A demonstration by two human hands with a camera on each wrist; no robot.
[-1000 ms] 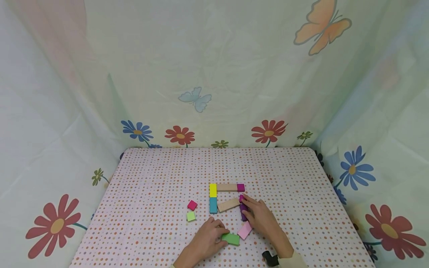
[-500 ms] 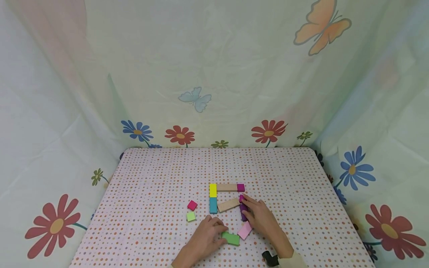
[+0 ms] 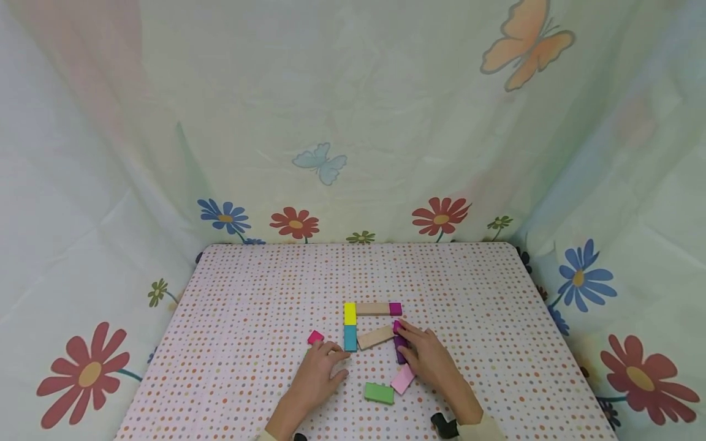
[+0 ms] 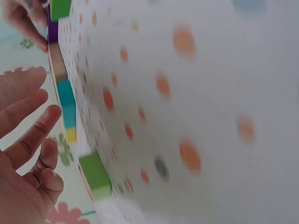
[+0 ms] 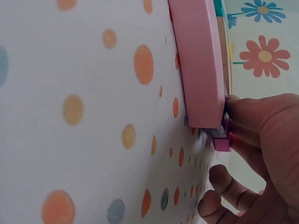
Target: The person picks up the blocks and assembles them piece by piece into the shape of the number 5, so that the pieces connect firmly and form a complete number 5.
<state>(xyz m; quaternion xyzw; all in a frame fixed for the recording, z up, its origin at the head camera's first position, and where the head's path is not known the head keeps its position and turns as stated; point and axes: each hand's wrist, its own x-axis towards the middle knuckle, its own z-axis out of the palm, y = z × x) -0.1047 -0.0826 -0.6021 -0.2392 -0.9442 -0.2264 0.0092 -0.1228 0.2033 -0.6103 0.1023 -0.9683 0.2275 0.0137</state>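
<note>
My left hand [image 3: 315, 375] is over the table, fingers spread and holding nothing. Its fingertips are close to a pink-red cube [image 3: 315, 337] and cover most of a light green cube, which shows fully in the left wrist view as a green block [image 4: 96, 175]. With the right hand [image 3: 432, 361] I hold a dark purple block [image 3: 401, 352], thumb on its side and index finger at the magenta cube [image 3: 397, 326] at its far end. A slanted wooden plank [image 3: 376, 337] meets these pieces. Near the right wrist lies a pink block [image 5: 198, 65].
Yellow [image 3: 350, 313] and teal [image 3: 350, 338] blocks stand in line, with another wooden plank [image 3: 373, 309] and magenta cube [image 3: 395, 309] running right from the yellow one. A green block [image 3: 379, 393] lies nearer the front. The dotted tablecloth [image 3: 248, 294] meets a flowered curtain behind.
My left hand has left the green block and moved left and away from me, toward the small cubes, now covering the light green one. The right hand has stayed in place.
</note>
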